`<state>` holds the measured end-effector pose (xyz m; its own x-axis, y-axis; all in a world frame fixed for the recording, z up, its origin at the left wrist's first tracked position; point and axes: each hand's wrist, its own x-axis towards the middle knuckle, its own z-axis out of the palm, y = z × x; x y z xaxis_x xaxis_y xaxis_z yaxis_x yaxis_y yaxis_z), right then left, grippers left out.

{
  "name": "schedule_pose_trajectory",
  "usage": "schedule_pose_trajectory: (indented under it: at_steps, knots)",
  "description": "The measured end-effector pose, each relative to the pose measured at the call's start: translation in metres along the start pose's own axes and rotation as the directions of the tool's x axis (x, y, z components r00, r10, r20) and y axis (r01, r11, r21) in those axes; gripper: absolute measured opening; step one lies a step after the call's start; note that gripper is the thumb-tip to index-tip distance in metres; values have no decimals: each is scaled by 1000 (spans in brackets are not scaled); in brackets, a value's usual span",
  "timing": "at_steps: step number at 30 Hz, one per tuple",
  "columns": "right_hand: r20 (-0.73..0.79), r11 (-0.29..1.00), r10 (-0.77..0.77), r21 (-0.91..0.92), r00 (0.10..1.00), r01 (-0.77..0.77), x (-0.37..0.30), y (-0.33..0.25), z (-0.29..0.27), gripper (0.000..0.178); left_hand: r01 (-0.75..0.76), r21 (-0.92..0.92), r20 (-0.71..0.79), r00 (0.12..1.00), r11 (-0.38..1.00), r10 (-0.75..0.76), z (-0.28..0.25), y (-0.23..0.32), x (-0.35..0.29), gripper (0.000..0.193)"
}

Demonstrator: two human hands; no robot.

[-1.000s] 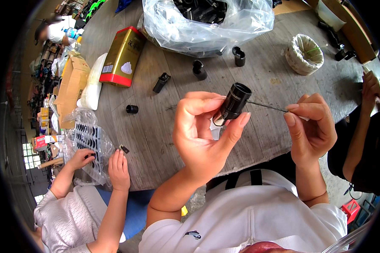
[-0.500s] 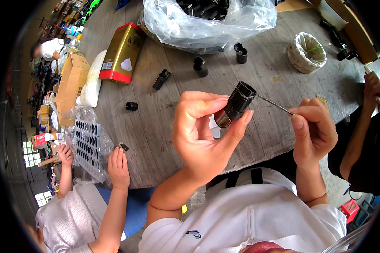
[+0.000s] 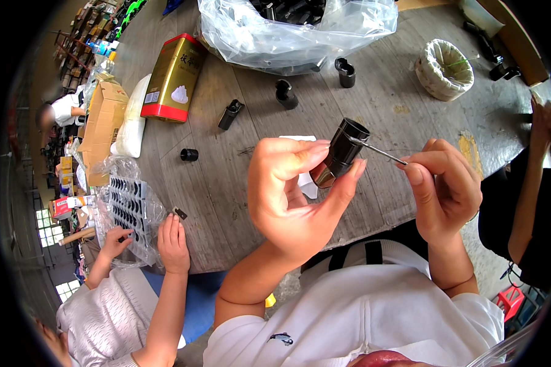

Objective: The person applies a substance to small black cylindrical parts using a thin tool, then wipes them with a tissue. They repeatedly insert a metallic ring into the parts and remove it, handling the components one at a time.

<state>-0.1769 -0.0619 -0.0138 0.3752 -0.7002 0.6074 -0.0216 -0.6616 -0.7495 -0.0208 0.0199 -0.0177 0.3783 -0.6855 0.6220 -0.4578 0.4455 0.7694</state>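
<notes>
My left hand (image 3: 291,205) grips a glossy black tube (image 3: 341,151) between thumb and fingers, tilted with its ringed upper end toward the upper right. The tube's lower end is shiny and mirror-like. In my right hand (image 3: 445,192), thumb and forefinger pinch a thin dark metal rod (image 3: 386,154). The rod's far tip meets the upper side of the tube near its rim; whether it presses on the wall or passes just in front, I cannot tell. Partly hidden behind my left hand lies a white piece of paper (image 3: 308,185) on the grey wooden table (image 3: 251,174).
Beyond my hands stand black cut-out tubes (image 3: 286,95), a small black cap (image 3: 189,155), and a clear bag (image 3: 232,27) of black parts. A gold-red tin (image 3: 172,79) and a lined basket (image 3: 445,70) flank them. A co-worker's hands (image 3: 174,241) are at the left; another person's hand (image 3: 548,122) is far right.
My right hand has moved slightly left, bringing the rod's tip further across the tube near its rim. The left co-worker's one hand has come down toward the edge of the sheet of black pieces.
</notes>
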Motion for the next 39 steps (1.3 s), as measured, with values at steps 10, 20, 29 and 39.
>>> schedule_pose_trajectory:
  at_steps: [10,20,29,39]
  knots:
    - [51,883,403,240,914,-403,-4,-3,-3,13,173,-288,37,985,942,-169,1,-7,-1,39]
    - [100,845,453,268,886,-463,-6,1,1,21,273,-408,63,960,871,-271,5,-6,-2,35]
    - [134,772,558,279,819,-572,-5,-2,2,35,425,-492,123,898,760,-422,9,3,2,38]
    - [100,760,605,225,790,-610,-10,2,1,38,627,-572,321,765,530,-558,2,2,6,39]
